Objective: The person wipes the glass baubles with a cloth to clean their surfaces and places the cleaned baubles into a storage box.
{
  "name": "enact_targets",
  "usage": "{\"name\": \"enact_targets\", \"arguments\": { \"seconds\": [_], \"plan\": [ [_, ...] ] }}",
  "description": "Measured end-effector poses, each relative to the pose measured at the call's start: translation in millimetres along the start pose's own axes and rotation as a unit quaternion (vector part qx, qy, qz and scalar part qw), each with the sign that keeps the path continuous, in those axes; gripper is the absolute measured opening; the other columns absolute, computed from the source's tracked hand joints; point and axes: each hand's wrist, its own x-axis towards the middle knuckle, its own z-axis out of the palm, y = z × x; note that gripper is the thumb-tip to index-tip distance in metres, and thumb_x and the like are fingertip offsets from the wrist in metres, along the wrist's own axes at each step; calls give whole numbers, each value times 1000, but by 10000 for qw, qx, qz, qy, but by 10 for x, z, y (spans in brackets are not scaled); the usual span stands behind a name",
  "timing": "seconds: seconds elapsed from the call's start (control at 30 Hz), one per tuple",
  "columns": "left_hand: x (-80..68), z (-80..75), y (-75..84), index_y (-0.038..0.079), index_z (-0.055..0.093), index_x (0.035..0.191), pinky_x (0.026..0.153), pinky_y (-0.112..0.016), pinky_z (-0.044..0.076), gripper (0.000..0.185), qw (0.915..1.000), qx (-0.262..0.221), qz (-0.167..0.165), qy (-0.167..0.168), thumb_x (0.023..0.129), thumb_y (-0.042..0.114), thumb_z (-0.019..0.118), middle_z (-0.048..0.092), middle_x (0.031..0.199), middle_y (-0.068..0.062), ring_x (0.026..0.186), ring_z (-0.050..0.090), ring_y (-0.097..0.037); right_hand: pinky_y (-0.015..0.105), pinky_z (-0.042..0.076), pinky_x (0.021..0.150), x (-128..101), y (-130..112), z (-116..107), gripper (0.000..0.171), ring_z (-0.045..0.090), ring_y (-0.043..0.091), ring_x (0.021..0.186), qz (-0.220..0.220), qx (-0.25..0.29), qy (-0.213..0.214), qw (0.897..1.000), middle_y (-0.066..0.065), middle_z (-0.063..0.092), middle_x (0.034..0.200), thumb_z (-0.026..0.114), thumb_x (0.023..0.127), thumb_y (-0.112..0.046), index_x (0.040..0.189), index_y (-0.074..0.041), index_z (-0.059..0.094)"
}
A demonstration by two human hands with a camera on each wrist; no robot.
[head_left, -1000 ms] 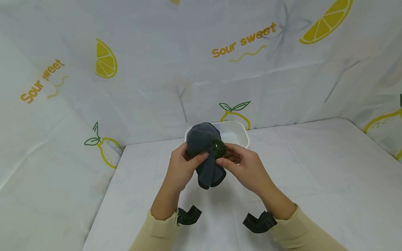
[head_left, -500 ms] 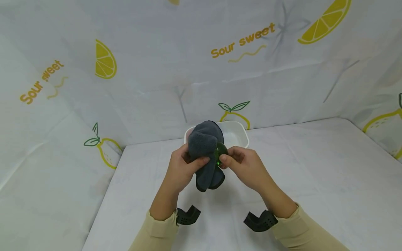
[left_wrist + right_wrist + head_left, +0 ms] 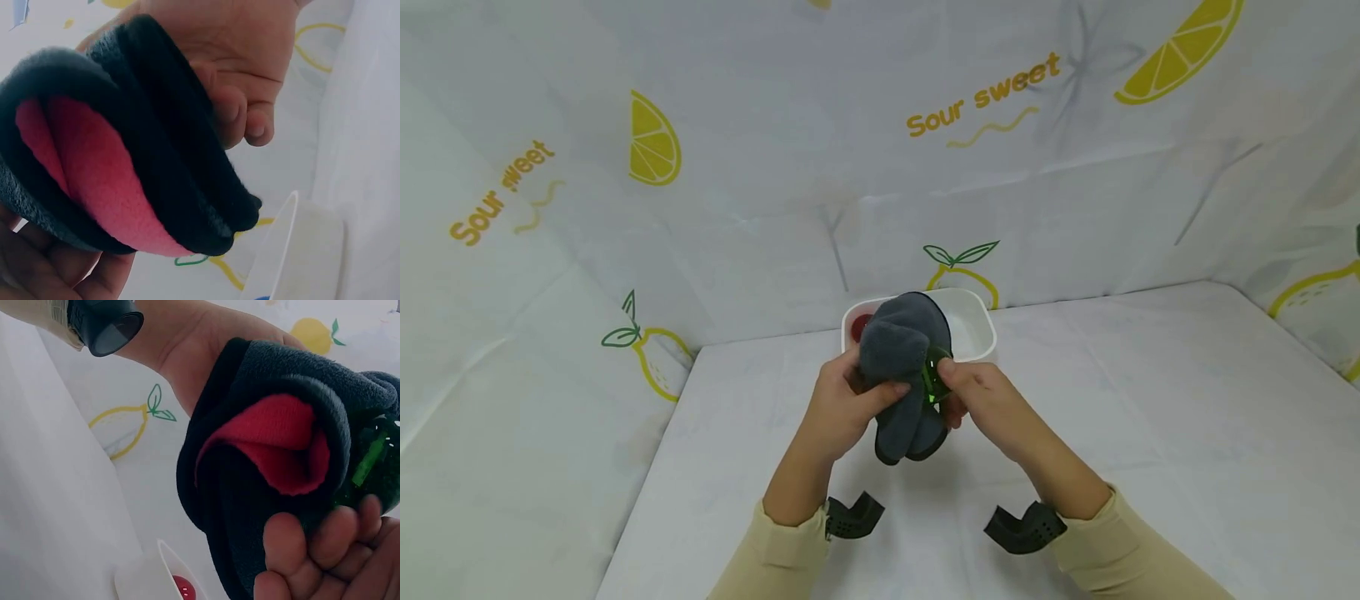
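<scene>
In the head view my left hand (image 3: pixel 838 408) grips a dark grey cloth (image 3: pixel 891 354) with black edging, its thumb lying across the front. Folds of the cloth show a pink-red inner side in both wrist views. A glossy, see-through green ball (image 3: pixel 933 385) sits against the cloth's right side, partly covered by it. My right hand (image 3: pixel 992 408) pinches that ball, thumb on its front; some fingers are behind the cloth. In the right wrist view the green ball (image 3: pixel 378 462) is at the right edge, close to the fingertips.
Behind the hands, a white container (image 3: pixel 973 325) stands on the white-covered table (image 3: pixel 1150 433). A red ball (image 3: pixel 860 325) lies at its left end. A sliver of something blue (image 3: pixel 262 297) shows there. A lemon-print sheet (image 3: pixel 760 208) hangs behind.
The cloth and ball have shifted slightly right and down. My right thumb has moved up over the ball, and its fingers now reach below it. The red ball has come into sight.
</scene>
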Motion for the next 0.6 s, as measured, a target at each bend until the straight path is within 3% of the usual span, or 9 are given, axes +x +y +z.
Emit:
{"name": "enact_targets", "arguments": {
  "seconds": [0.13,0.33,0.47,0.6],
  "plan": [
    [5,-10,-5,2,60,126,89,-38,56,41,9999,59,43,124,87,9,71,65,118,-19,103,66,-21,33,55,71,10,-1,-3,49,63,19,72,72,-421,122,9990,5,63,71,47,103,-40,78,-1,64],
    [15,-16,-7,3,60,127,89,-37,56,42,9989,256,-147,376,87,6,71,65,119,-17,104,67,-23,36,53,74,2,-7,-5,38,62,19,79,229,-1071,350,9934,0,66,75,57,99,-37,75,-11,68],
    [23,-13,3,5,60,129,90,-37,56,43,9986,238,-193,437,87,8,71,65,121,-16,106,67,-23,35,55,77,-8,-7,-5,29,67,15,84,205,-1208,385,9917,1,72,88,65,95,-38,95,-11,75],
    [20,-15,5,6,58,131,91,-39,56,45,9986,248,-237,411,88,10,70,64,124,-16,109,66,-25,31,57,75,-12,-20,6,40,71,12,88,109,-1420,527,9884,1,75,100,73,88,-41,115,-10,72]
  ]
}}
